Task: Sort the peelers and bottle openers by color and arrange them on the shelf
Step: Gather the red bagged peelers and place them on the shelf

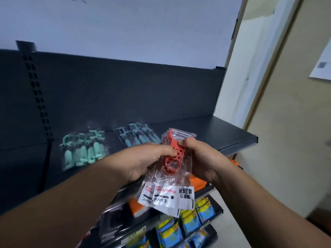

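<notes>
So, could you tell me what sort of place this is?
Probably a shop: dark slotted shelving, bagged green peelers laid out on it, and colourful packaged goods stocked below.

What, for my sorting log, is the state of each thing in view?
Red peelers: bagged, held by both hands.
Green peelers: bagged, lying on shelf, left.
Blue peelers: bagged, lying on shelf, beside green.
Left hand: fingers grip red peelers.
Right hand: fingers grip red peelers.

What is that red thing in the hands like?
The red peeler looks like plastic, with round holes along its body and a loop at its lower end. It sits in a clear bag, bundled with more bags whose white labels hang down. The left hand and right hand both pinch it, before the dark shelf.
</notes>
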Tool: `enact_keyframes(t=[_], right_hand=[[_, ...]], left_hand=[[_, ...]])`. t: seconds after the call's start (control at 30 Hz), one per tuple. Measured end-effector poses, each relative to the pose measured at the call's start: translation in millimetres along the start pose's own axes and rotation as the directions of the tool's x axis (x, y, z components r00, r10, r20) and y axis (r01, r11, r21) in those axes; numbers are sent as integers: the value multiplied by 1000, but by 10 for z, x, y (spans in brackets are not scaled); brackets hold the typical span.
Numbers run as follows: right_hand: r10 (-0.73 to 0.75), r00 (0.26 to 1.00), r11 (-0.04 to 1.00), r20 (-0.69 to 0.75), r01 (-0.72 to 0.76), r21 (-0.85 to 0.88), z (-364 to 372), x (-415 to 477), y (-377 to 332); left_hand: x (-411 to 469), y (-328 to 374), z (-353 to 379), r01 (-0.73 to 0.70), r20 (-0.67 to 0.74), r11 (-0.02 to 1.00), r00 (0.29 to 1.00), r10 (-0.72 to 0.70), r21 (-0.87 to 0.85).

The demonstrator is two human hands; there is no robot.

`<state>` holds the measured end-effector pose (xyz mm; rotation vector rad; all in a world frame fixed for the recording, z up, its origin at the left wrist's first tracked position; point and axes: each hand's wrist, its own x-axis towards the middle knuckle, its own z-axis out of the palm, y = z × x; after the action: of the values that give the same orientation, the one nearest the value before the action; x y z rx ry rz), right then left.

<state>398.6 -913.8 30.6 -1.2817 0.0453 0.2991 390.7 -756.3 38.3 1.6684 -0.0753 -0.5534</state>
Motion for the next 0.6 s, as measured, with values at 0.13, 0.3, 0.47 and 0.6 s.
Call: enact_keyframes(t=[0.13, 0.3, 0.47, 0.6], right_hand=[[-18, 995, 999, -97, 14, -38, -303, 408, -180], [5, 993, 1000, -122, -9, -27, -641, 930, -476], [65, 998, 996, -19, -66, -55, -1067, 1379, -711], [102, 995, 988, 3, -101, -118, -1422, 1725, -836]], left_hand=[[604, 166, 64, -24, -37, 1000, 999, 25, 14], [1325, 431, 93, -34, -52, 997, 998, 30, -67], [1922, 622, 178, -46, -64, 997, 997, 42, -64], [2348, 696, 299, -5, -72, 994, 997, -3, -111]])
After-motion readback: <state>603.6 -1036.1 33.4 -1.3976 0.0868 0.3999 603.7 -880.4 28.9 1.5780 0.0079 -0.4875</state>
